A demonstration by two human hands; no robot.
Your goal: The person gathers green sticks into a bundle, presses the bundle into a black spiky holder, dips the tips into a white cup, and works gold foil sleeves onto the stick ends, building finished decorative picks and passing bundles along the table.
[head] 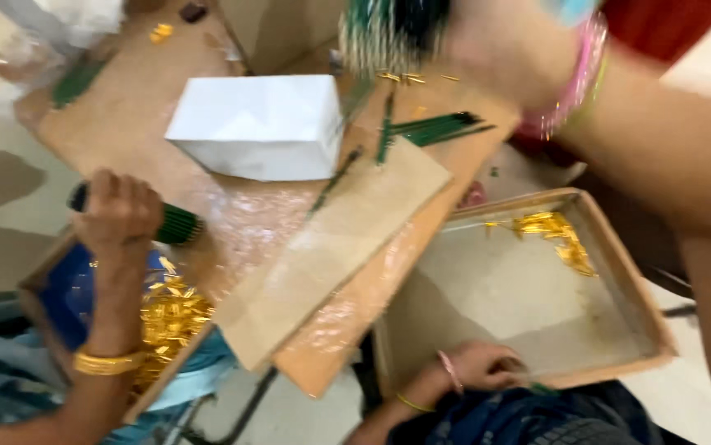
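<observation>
Fingers of right hand [500, 45] clamp green stick bundle [388, 33]; left hand [481, 367] grip unclear, at tray [611, 247].

white box [261, 124] | rectangular, plain | table centre, near green sticks [438, 128]

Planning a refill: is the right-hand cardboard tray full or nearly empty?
Nearly empty: the cardboard tray is mostly bare, with a small heap of gold pieces near its far edge.

Right hand [487, 45] grips green stick bundle [392, 33] above taped table [248, 222]; white box [257, 124] nearby.
</observation>
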